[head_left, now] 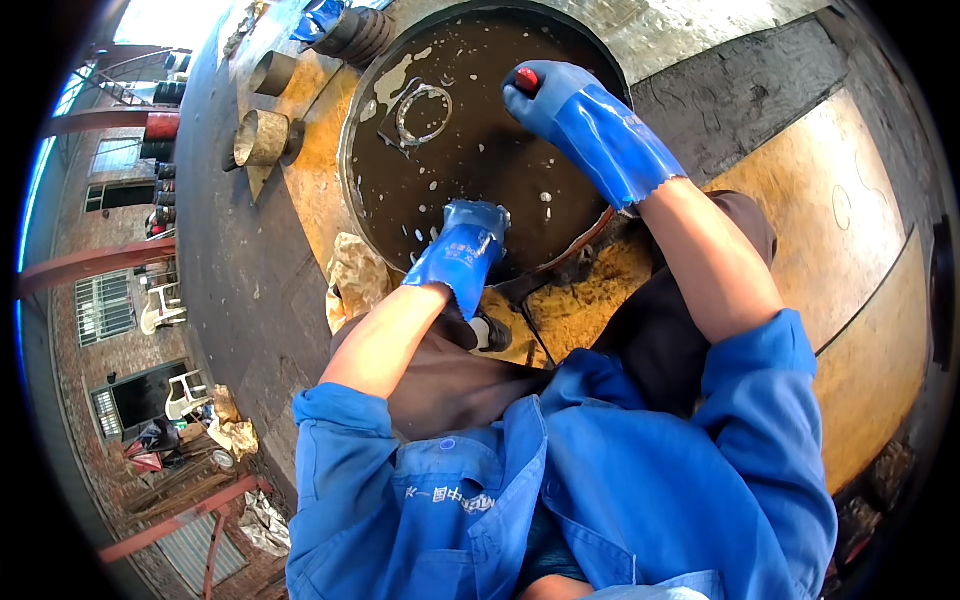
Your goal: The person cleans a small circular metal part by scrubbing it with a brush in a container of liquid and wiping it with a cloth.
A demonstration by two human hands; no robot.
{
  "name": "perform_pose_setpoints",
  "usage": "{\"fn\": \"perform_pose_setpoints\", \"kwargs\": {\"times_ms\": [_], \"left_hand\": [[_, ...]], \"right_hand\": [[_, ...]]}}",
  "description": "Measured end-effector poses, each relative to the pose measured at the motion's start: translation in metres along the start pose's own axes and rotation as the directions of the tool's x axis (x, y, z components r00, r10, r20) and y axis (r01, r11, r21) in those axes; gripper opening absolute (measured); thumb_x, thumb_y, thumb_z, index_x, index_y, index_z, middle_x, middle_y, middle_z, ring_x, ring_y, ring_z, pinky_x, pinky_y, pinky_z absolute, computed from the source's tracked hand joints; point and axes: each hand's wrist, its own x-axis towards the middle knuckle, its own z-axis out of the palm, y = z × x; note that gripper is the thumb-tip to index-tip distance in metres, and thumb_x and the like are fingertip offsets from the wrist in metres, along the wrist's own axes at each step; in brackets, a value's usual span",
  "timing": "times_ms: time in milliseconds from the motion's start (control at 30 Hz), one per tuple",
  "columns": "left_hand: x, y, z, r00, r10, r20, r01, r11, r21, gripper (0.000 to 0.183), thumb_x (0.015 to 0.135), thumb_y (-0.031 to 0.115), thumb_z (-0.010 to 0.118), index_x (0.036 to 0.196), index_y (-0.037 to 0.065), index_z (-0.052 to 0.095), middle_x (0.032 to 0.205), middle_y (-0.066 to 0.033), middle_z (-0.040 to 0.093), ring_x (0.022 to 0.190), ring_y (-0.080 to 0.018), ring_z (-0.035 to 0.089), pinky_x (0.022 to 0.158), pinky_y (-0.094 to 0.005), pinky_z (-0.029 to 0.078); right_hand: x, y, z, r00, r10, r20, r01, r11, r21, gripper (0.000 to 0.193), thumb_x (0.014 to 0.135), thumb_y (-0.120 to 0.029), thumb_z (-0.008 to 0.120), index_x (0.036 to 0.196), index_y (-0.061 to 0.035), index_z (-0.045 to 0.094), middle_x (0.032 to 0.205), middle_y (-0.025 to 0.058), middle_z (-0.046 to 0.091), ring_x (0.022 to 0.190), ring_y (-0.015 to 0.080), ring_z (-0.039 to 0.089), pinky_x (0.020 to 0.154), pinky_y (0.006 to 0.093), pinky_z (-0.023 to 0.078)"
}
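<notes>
A wide round basin (349, 190) of dark liquid (470, 130) stands before me, with pale bubbles and patches on the surface. My right hand (550, 100), in a blue rubber glove, is closed around a red handle (526, 80) over the basin's far right part. What the handle belongs to is hidden. My left hand (465, 240), also gloved in blue, reaches over the near rim. Its fingers dip out of sight into the liquid, so I cannot see what they touch. A pale ring shape (424, 115) shows in the liquid at the far left.
Left of the basin stand a short metal cylinder (262, 138) and a second open cylinder (272, 74). Stacked dark rings (355, 38) sit by the far left rim. Crumpled brown wrapping (357, 275) lies at the near left. Yellowish boards (810, 190) cover the floor at right.
</notes>
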Motion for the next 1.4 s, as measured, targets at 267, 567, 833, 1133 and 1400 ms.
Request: {"fn": "perform_pose_setpoints", "kwargs": {"times_ms": [267,567,833,1133,1400], "left_hand": [[-0.010,-0.001,0.006,0.997,0.073,-0.026,-0.076,0.982,-0.172,0.047,0.081,0.040,0.083,0.117,0.010,0.075,0.119,-0.0187,0.076,0.115,-0.0376,0.072,0.096,-0.0470,0.058],[0.001,-0.017,0.036,0.985,-0.031,-0.168,-0.052,0.881,-0.469,0.063,0.086,0.051,0.081,0.120,0.000,0.071,0.120,-0.0236,0.074,0.114,-0.0408,0.070,0.099,-0.0472,0.056],[-0.047,0.001,-0.020,0.995,-0.025,-0.098,-0.046,0.749,-0.661,0.066,0.092,0.060,0.073,0.116,-0.001,0.073,0.114,-0.0262,0.074,0.109,-0.0436,0.071,0.096,-0.0494,0.053],[-0.010,0.026,-0.023,0.965,-0.250,0.073,0.251,0.822,-0.512,0.071,0.090,0.058,0.077,0.131,0.001,0.069,0.129,-0.0241,0.072,0.119,-0.0414,0.069,0.101,-0.0493,0.055],[-0.014,0.013,-0.012,0.962,-0.268,0.051,0.233,0.712,-0.663,0.077,0.086,0.051,0.085,0.139,0.000,0.065,0.133,-0.0235,0.070,0.125,-0.0382,0.068,0.106,-0.0440,0.054]], "right_hand": [[-0.004,-0.004,-0.003,0.997,0.001,0.079,0.000,1.000,-0.020,0.031,0.098,-0.039,0.058,0.109,-0.0157,0.075,0.110,0.0145,0.076,0.107,0.0393,0.070,0.096,0.0475,0.057],[0.000,-0.012,0.002,0.992,-0.003,0.124,0.009,0.999,-0.054,0.034,0.098,-0.042,0.058,0.116,-0.0173,0.073,0.115,0.0126,0.076,0.110,0.0371,0.070,0.098,0.0466,0.056],[0.002,-0.008,0.009,0.987,0.044,0.155,-0.029,0.994,-0.104,0.035,0.098,-0.044,0.059,0.118,-0.0187,0.073,0.116,0.0110,0.076,0.112,0.0356,0.070,0.098,0.0456,0.057],[0.003,-0.009,0.013,0.988,0.042,0.151,-0.024,0.992,-0.124,0.035,0.098,-0.043,0.059,0.119,-0.0193,0.073,0.113,0.0099,0.077,0.110,0.0340,0.072,0.098,0.0446,0.058],[0.004,-0.012,0.013,0.987,0.055,0.153,-0.039,0.994,-0.103,0.032,0.097,-0.043,0.062,0.116,-0.0190,0.075,0.110,0.0103,0.078,0.107,0.0340,0.073,0.096,0.0439,0.058]]}}
